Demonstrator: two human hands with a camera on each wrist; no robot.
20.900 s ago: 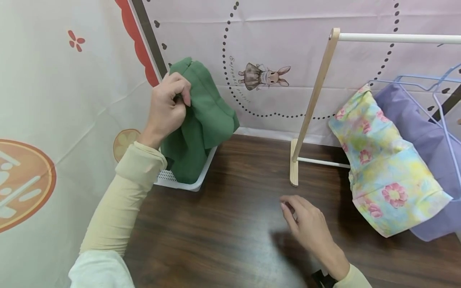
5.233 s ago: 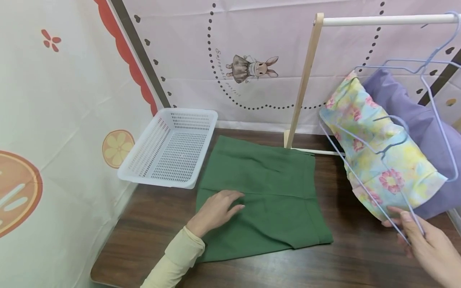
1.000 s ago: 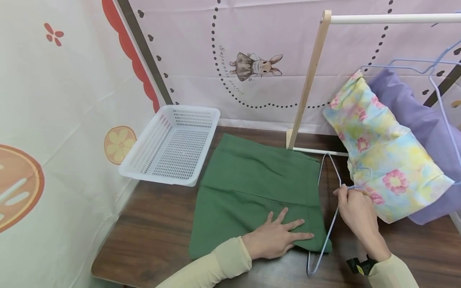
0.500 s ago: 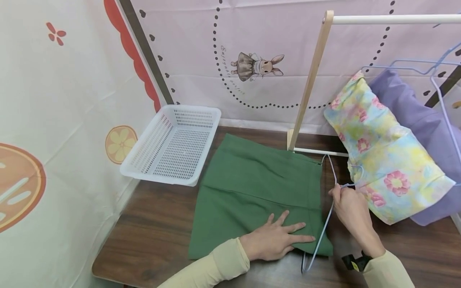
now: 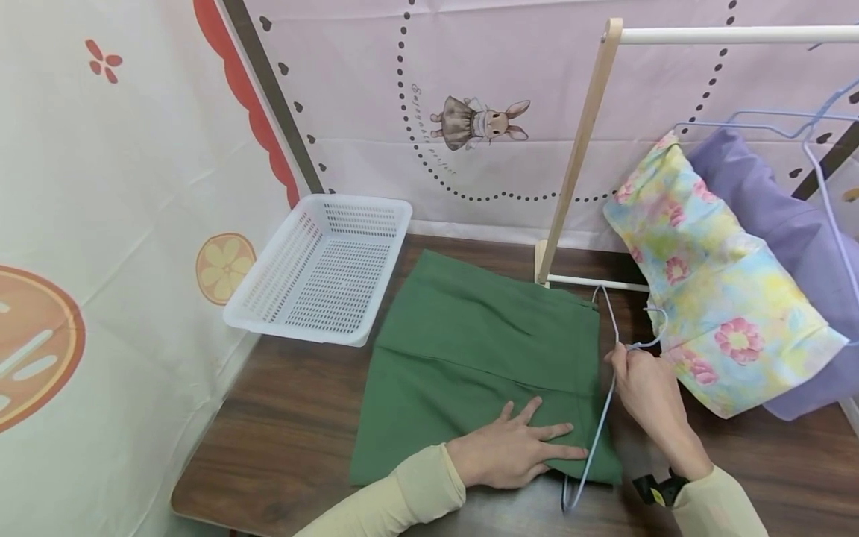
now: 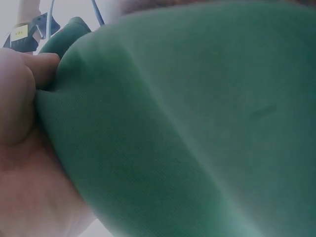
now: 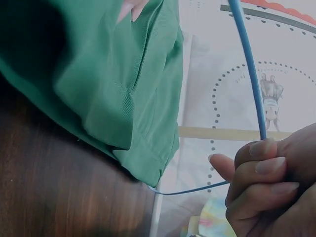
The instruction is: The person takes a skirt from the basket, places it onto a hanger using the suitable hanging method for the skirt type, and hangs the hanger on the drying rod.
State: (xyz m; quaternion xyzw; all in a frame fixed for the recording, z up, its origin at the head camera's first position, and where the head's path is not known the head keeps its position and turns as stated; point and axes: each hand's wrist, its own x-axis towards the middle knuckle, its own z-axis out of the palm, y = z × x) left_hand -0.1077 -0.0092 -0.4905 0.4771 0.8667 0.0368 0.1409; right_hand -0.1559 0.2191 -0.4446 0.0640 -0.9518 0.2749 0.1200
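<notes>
A green skirt (image 5: 470, 350) lies flat on the table, waistband to the right. My left hand (image 5: 506, 447) presses on its lower right part with fingers spread; in the left wrist view, cloth covers most of the picture beside the hand (image 6: 29, 98). My right hand (image 5: 647, 384) grips a blue wire hanger (image 5: 597, 440) near the base of its hook. The hanger stands across the waistband; its far end meets the waistband's upper corner and is partly hidden there. Its near end sticks out past the skirt's front edge. The right wrist view shows curled fingers (image 7: 261, 182) around the wire.
A white plastic basket (image 5: 315, 276) stands at the back left. The wooden rack (image 5: 580, 156) with a white rail rises behind. On the right hang a floral cloth (image 5: 725, 298) and a purple cloth (image 5: 772, 201), with blue hangers (image 5: 825, 186).
The basket has been emptied and the skirt spread on the table. Over the last second the hanger has shifted slightly left onto the waistband; my left hand has stayed nearly still.
</notes>
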